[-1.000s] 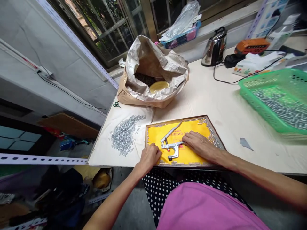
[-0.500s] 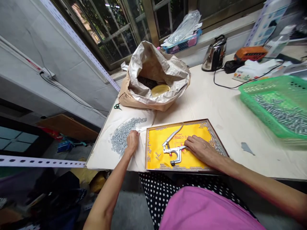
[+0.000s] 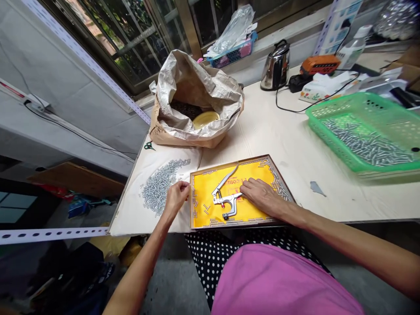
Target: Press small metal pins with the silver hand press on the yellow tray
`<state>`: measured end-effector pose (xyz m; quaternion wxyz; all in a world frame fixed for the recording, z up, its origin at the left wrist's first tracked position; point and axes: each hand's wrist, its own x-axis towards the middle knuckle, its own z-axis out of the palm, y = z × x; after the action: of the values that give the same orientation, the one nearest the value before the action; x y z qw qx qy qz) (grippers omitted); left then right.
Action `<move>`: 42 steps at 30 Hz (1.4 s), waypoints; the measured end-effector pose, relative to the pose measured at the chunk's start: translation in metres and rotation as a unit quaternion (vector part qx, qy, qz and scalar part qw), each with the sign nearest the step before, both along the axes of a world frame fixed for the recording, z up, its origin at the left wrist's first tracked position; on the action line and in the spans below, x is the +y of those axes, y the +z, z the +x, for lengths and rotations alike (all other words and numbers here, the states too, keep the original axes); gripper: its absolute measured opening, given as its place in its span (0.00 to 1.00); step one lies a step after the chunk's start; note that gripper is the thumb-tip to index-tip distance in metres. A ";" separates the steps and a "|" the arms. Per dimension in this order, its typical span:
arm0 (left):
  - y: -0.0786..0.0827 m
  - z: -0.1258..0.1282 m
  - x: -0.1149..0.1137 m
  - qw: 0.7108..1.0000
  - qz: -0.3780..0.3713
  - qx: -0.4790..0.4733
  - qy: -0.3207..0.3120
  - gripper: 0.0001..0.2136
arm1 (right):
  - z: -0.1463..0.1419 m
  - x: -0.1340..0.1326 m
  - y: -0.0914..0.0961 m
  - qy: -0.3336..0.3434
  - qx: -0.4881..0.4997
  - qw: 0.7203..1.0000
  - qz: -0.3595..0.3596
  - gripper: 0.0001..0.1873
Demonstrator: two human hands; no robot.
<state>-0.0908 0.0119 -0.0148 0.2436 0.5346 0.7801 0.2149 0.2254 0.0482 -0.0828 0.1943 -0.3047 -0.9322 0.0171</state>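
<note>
A pair of silver snap pliers [image 3: 226, 200] lies in a shallow tray [image 3: 191, 205] with a yellow bottom, its jaws apart and pointing left and toward me. My right hand [image 3: 260, 197] is closed over the end of the lower handle. My left hand [image 3: 177, 197] is just left of the tray's left wall, thumb and fingertips pinched together; whatever is between them is too small to make out. Beside it, a pile of small silver metal pins [image 3: 157, 186] covers part of the white cloth. More such pins line the tray's edges.
Behind the pile stands an open paper sack [image 3: 193, 138] with a yellow dish inside. Small scissors [image 3: 149, 145] lie by its left side. A green basket [image 3: 357, 168] of metal pins is at the right. Farther back are a kettle [image 3: 275, 65] and an orange battery [image 3: 320, 64].
My left hand has moved off the pin pile toward the tray's left wall, fingers pinched. My right hand stays at the pliers' handle. The whole view has shifted slightly.
</note>
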 end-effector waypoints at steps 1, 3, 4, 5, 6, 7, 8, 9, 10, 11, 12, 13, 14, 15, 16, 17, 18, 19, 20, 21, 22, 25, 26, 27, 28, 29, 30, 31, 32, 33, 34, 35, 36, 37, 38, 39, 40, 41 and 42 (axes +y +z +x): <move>0.002 0.014 -0.007 0.996 -0.019 -0.084 0.013 0.08 | 0.001 -0.001 0.001 0.002 -0.003 1.000 0.005 0.10; 0.001 0.043 -0.024 0.977 -0.042 -0.205 0.026 0.12 | 0.002 -0.003 0.006 0.005 -0.012 1.000 0.018 0.10; -0.001 0.057 -0.032 0.971 -0.048 -0.233 0.026 0.13 | 0.002 -0.004 0.008 0.004 -0.015 1.000 0.025 0.11; -0.004 0.068 -0.039 0.969 -0.042 -0.243 0.022 0.14 | 0.003 -0.006 0.011 0.003 -0.018 0.999 0.034 0.11; -0.008 0.077 -0.045 0.970 -0.033 -0.240 0.021 0.14 | 0.003 -0.008 0.014 0.000 -0.020 0.999 0.041 0.11; -0.012 0.084 -0.050 0.972 -0.025 -0.232 0.022 0.13 | 0.003 -0.009 0.016 -0.003 -0.021 0.999 0.046 0.12; -0.016 0.088 -0.053 0.974 -0.019 -0.222 0.027 0.13 | 0.003 -0.011 0.018 -0.007 -0.021 0.998 0.050 0.11; -0.020 0.091 -0.055 0.976 -0.018 -0.215 0.034 0.13 | 0.003 -0.012 0.019 -0.009 -0.023 0.998 0.052 0.11; -0.023 0.093 -0.057 0.976 -0.022 -0.212 0.042 0.14 | 0.003 -0.013 0.020 -0.011 -0.024 0.998 0.053 0.11; -0.026 0.093 -0.057 0.976 -0.027 -0.211 0.048 0.13 | 0.003 -0.013 0.020 -0.013 -0.025 0.998 0.055 0.11; -0.028 0.094 -0.057 0.975 -0.033 -0.212 0.052 0.13 | 0.003 -0.013 0.020 -0.014 -0.025 0.998 0.058 0.12; -0.029 0.094 -0.056 0.975 -0.038 -0.213 0.054 0.13 | 0.002 -0.013 0.020 -0.013 -0.025 0.998 0.061 0.12; -0.029 0.095 -0.055 0.974 -0.043 -0.214 0.055 0.12 | 0.002 -0.012 0.019 -0.012 -0.024 0.998 0.063 0.13; -0.028 0.096 -0.055 0.974 -0.048 -0.215 0.056 0.12 | 0.002 -0.012 0.018 -0.011 -0.022 0.998 0.063 0.13; -0.027 0.097 -0.053 0.974 -0.053 -0.214 0.059 0.11 | 0.001 -0.011 0.018 -0.010 -0.020 0.998 0.061 0.13; -0.026 0.098 -0.052 0.973 -0.059 -0.213 0.064 0.10 | 0.001 -0.011 0.017 -0.008 -0.017 0.998 0.057 0.12; -0.025 0.099 -0.051 0.971 -0.068 -0.216 0.072 0.09 | 0.001 -0.011 0.016 -0.009 -0.014 0.999 0.052 0.12; -0.024 0.100 -0.049 0.968 -0.081 -0.224 0.082 0.08 | 0.001 -0.011 0.015 -0.009 -0.012 0.999 0.047 0.12; -0.022 0.100 -0.048 0.962 -0.098 -0.236 0.092 0.07 | 0.000 -0.010 0.015 -0.010 -0.011 0.999 0.041 0.11; -0.022 0.100 -0.046 0.955 -0.118 -0.252 0.100 0.07 | 0.000 -0.010 0.014 -0.011 -0.013 0.999 0.036 0.11; -0.021 0.100 -0.044 0.948 -0.136 -0.268 0.106 0.07 | 0.000 -0.010 0.013 -0.012 -0.015 0.999 0.030 0.11; -0.019 0.100 -0.040 0.937 -0.170 -0.285 0.108 0.06 | -0.002 -0.010 0.011 -0.012 -0.022 1.000 0.011 0.10; -0.019 0.100 -0.038 0.939 -0.175 -0.277 0.106 0.06 | -0.002 -0.010 0.010 -0.013 -0.024 1.000 0.006 0.10; -0.018 0.101 -0.037 0.941 -0.179 -0.267 0.104 0.06 | -0.002 -0.010 0.010 -0.014 -0.026 1.000 0.003 0.10; -0.017 0.100 -0.035 0.944 -0.184 -0.255 0.100 0.06 | -0.002 -0.010 0.009 -0.014 -0.027 1.000 0.001 0.10; -0.016 0.100 -0.034 0.946 -0.191 -0.244 0.093 0.06 | -0.002 -0.010 0.009 -0.014 -0.027 1.000 -0.001 0.09; -0.014 0.100 -0.032 0.948 -0.200 -0.233 0.084 0.06 | -0.002 -0.010 0.008 -0.013 -0.026 1.000 -0.003 0.09; -0.012 0.099 -0.030 0.948 -0.214 -0.224 0.074 0.07 | -0.002 -0.010 0.008 -0.010 -0.025 1.000 -0.005 0.09; -0.011 0.097 -0.028 0.946 -0.232 -0.219 0.062 0.07 | -0.002 -0.010 0.007 -0.008 -0.023 1.000 -0.008 0.09; -0.009 0.096 -0.026 0.943 -0.249 -0.216 0.052 0.08 | -0.002 -0.011 0.007 -0.007 -0.022 1.000 -0.010 0.09; -0.008 0.095 -0.025 0.940 -0.263 -0.215 0.046 0.08 | -0.002 -0.011 0.007 -0.008 -0.021 1.000 -0.010 0.09; -0.007 0.093 -0.024 0.937 -0.273 -0.215 0.041 0.08 | -0.002 -0.012 0.007 -0.011 -0.021 1.000 -0.009 0.09; -0.007 0.092 -0.023 0.935 -0.279 -0.217 0.039 0.09 | -0.002 -0.012 0.006 -0.014 -0.021 1.000 -0.008 0.10; -0.006 0.091 -0.022 0.933 -0.282 -0.220 0.037 0.09 | -0.002 -0.013 0.006 -0.017 -0.023 1.000 -0.006 0.10; -0.007 0.090 -0.022 0.933 -0.283 -0.221 0.037 0.09 | -0.002 -0.013 0.006 -0.020 -0.026 0.999 -0.004 0.10; -0.007 0.089 -0.022 0.932 -0.283 -0.222 0.037 0.09 | -0.002 -0.013 0.006 -0.021 -0.029 0.999 -0.002 0.10; -0.008 0.089 -0.023 0.932 -0.284 -0.224 0.037 0.08 | -0.002 -0.013 0.007 -0.020 -0.032 0.999 0.000 0.10; -0.009 0.089 -0.023 0.931 -0.284 -0.225 0.039 0.08 | -0.002 -0.014 0.007 -0.019 -0.035 0.999 0.000 0.10; -0.010 0.090 -0.024 0.932 -0.283 -0.224 0.040 0.08 | -0.002 -0.014 0.007 -0.017 -0.036 0.999 0.001 0.10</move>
<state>-0.0009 -0.0119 -0.0244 0.5443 0.3496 0.7548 0.1088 0.2235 0.0346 -0.0758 0.1609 -0.3212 -0.9332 0.0022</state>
